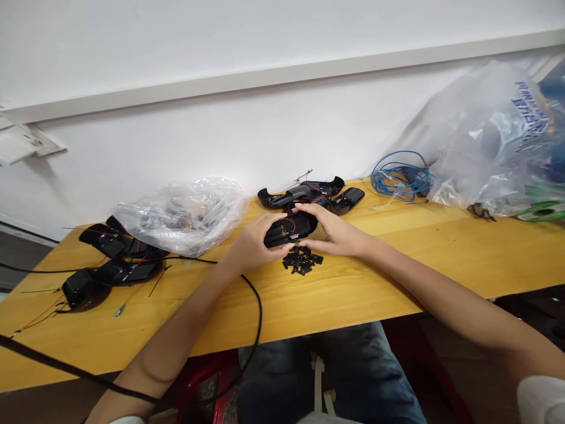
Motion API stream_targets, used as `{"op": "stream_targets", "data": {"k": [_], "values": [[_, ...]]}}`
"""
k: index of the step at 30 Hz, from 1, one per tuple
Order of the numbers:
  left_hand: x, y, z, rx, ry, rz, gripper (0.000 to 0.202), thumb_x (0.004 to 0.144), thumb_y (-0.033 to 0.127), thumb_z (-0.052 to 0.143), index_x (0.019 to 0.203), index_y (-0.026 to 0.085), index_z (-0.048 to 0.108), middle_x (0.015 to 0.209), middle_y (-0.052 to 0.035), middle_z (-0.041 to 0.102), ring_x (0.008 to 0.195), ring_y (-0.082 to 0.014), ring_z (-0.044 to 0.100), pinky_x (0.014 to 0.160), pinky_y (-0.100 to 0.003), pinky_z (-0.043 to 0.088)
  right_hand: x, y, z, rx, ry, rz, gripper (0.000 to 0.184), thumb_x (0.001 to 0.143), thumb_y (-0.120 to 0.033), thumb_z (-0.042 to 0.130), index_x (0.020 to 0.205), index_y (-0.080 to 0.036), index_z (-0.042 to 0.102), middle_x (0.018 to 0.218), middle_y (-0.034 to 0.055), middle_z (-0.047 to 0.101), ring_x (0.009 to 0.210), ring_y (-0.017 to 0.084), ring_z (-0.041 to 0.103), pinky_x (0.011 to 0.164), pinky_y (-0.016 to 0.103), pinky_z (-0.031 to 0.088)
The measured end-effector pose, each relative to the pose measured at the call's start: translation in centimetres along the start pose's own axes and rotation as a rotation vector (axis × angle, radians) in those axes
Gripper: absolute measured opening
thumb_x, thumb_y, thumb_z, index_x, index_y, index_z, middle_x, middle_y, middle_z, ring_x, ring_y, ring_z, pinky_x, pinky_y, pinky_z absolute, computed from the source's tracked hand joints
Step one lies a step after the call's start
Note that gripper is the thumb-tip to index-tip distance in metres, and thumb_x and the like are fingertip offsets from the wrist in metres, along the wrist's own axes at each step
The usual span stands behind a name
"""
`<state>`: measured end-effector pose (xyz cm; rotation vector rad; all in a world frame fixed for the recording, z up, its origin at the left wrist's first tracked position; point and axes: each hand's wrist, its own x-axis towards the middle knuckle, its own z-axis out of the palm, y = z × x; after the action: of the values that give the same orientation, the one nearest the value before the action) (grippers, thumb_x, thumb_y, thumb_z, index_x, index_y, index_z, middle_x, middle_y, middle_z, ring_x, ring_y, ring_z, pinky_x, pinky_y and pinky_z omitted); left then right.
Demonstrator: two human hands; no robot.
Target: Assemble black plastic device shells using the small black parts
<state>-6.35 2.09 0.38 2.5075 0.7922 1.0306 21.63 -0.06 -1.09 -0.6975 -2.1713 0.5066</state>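
Both my hands hold one black plastic shell [291, 228] with thin red wires inside it, just above the yellow wooden table [397, 259]. My left hand [253, 244] grips its left end with curled fingers. My right hand [333, 232] wraps its right end, thumb below and fingers over the top. Right under my hands lies a small heap of several tiny black parts [302, 260]. Behind the shell lie more black shells with wires [311, 193].
A crumpled clear plastic bag [185, 215] lies at left over more black shells [117, 259]. A blue wire coil [401, 176] and a big clear bag [489, 138] sit at right. A black cable [258, 312] runs off the table's front edge.
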Motion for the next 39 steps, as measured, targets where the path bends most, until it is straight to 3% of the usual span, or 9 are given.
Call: {"op": "stream_targets", "data": {"k": [11,16,22,29,39], "values": [[-0.1,0.5,0.1,-0.019,-0.028,0.026,0.060,0.087,0.034,0.083,0.143,0.020,0.066,0.135,-0.0160,0.077,0.123,-0.0330,0.074,0.112,-0.049,0.059,-0.1,-0.3,0.7,0.007,0.023,0.015,0.084,0.101,-0.042,0.080,0.171,-0.028,0.037,0.163,0.0184,0.058,0.150,0.038,0.059,0.131,0.060,0.046],[-0.4,0.7,0.3,-0.023,-0.038,0.076,0.059,0.088,0.033,0.080,0.143,0.018,0.066,0.130,-0.0161,0.079,0.117,-0.0321,0.077,0.105,-0.047,0.062,-0.2,-0.9,0.8,-0.013,0.025,-0.023,0.087,0.098,-0.038,0.081,0.169,-0.027,0.033,0.155,0.0179,0.060,0.145,0.037,0.062,0.127,0.055,0.050],[-0.8,1.0,0.8,-0.093,-0.051,0.040,0.061,0.083,0.032,0.084,0.141,0.025,0.068,0.128,-0.0113,0.080,0.114,-0.0320,0.078,0.101,-0.045,0.063,-0.4,-1.1,1.1,0.029,0.044,-0.056,0.086,0.091,-0.037,0.084,0.161,-0.028,0.034,0.148,0.0169,0.061,0.137,0.037,0.064,0.121,0.055,0.052],[-1.1,1.7,1.2,-0.098,0.015,0.105,0.056,0.084,0.032,0.080,0.138,0.025,0.068,0.120,-0.0104,0.081,0.105,-0.0297,0.079,0.094,-0.044,0.064,-1.0,-1.8,3.1,0.086,0.162,-0.058,0.071,0.095,-0.041,0.079,0.148,-0.033,0.032,0.136,0.0126,0.055,0.130,0.035,0.060,0.115,0.056,0.052],[-1.1,2.1,1.8,-0.258,0.041,0.026,0.034,0.097,0.032,0.074,0.128,0.019,0.069,0.112,-0.0076,0.081,0.094,-0.0234,0.078,0.085,-0.036,0.063,-0.9,-2.4,4.8,0.239,0.301,0.067,0.046,0.104,-0.044,0.068,0.134,-0.032,0.036,0.126,0.0092,0.050,0.118,0.030,0.057,0.105,0.052,0.053]]}}
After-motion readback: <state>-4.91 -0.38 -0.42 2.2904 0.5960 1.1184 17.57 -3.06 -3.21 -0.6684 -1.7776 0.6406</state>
